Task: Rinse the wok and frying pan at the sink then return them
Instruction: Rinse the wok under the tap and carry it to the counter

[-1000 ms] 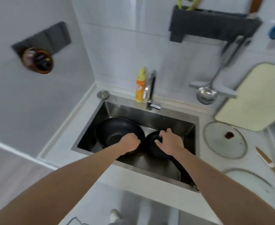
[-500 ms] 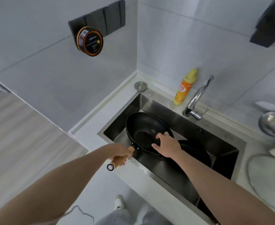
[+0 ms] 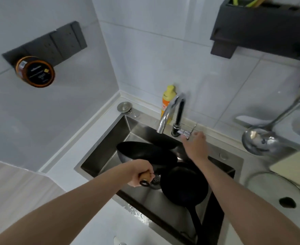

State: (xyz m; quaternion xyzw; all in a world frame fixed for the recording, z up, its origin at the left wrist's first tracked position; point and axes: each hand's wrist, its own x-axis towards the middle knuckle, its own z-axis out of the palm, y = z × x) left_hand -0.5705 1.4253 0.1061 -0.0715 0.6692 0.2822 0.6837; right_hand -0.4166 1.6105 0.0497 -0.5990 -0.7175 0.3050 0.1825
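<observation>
1. The black round-bottomed wok (image 3: 145, 152) is held tilted over the left part of the stainless steel sink (image 3: 106, 144), its rim near the spout of the chrome tap (image 3: 170, 112).
2. The left hand (image 3: 140, 172) holds the wok by its wooden handle (image 3: 144, 177), fingers wrapped tight round the grip; a dark hanging ring shows below the fist.
3. The black flat frying pan (image 3: 184, 186) lies in the right part of the sink, partly under the wok's edge, its long black handle (image 3: 195, 221) pointing towards the person along the basin's near right side.
4. The right hand (image 3: 195, 144) reaches to the tap's lever (image 3: 187, 133) at the back of the sink; its fingers touch the lever, but whether they pinch it cannot be told.
5. A yellow and orange bottle of dish soap (image 3: 167, 101) stands behind the tap against the tiled wall.
6. A round metal sink plug (image 3: 124, 106) lies on the white surface at the sink's back left corner.
7. To the right, a steel ladle (image 3: 259, 140) hangs from the wall and a glass lid (image 3: 276, 197) rests on the surface.
</observation>
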